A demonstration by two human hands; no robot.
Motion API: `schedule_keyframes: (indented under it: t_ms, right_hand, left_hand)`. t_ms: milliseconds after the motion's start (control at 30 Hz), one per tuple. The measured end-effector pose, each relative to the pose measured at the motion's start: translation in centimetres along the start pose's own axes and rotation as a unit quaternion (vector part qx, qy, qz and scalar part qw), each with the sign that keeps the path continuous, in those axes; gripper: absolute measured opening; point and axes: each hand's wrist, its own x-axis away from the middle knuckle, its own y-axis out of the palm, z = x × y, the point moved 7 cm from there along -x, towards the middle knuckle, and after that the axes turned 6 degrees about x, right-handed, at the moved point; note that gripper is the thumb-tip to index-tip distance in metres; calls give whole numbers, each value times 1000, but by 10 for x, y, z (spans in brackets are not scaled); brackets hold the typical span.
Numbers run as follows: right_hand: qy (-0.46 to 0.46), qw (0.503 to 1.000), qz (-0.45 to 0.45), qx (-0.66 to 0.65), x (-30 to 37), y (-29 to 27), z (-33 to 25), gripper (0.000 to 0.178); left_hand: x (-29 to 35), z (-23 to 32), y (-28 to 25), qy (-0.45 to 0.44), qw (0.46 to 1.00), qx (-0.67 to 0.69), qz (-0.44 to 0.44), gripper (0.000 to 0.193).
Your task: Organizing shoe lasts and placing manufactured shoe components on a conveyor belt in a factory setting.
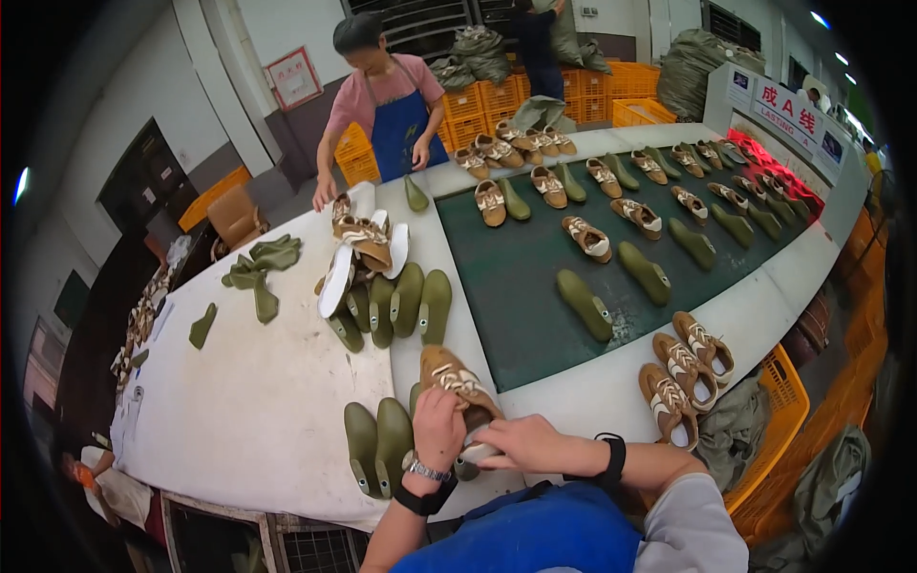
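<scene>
A brown suede sneaker [449, 371] with white laces is between my hands at the table's near edge, its toe pointing away from me. My left hand [438, 427] grips its left side near the laces. Closed at the opening by the heel is my right hand [523, 443]; its fingertips are partly hidden. Two green shoe lasts [393, 437] stand just left of my left hand. Parts of another green last peek out from behind the sneaker and hands. Beyond it, several more green lasts [436, 304] stand in a row beside a pile of sneakers [364, 244] and white insole-shaped pieces [336, 279].
To the right, a dark green conveyor belt [487, 315] carries sneakers and lasts in rows. Three sneakers [669, 393] sit on its near ledge, above an orange crate [778, 420]. Loose green lasts [263, 269] lie at left. Across the table, a person in a blue apron [406, 134] reaches toward the pile.
</scene>
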Motion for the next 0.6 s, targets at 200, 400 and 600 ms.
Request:
schedule_keyframes:
  t_ms: [200, 400, 600]
  right_hand:
    - [98, 987, 122, 29, -64, -47, 157, 28]
    - [282, 949, 92, 106, -110, -71, 346, 38]
    - [358, 924, 44, 129, -165, 5, 450, 40]
  left_hand:
    - [-44, -12, -4, -32, 999, 21, -23, 43]
    - [50, -138, -43, -189, 967, -152, -73, 44]
    - [169, -197, -49, -398, 896, -195, -30, 55]
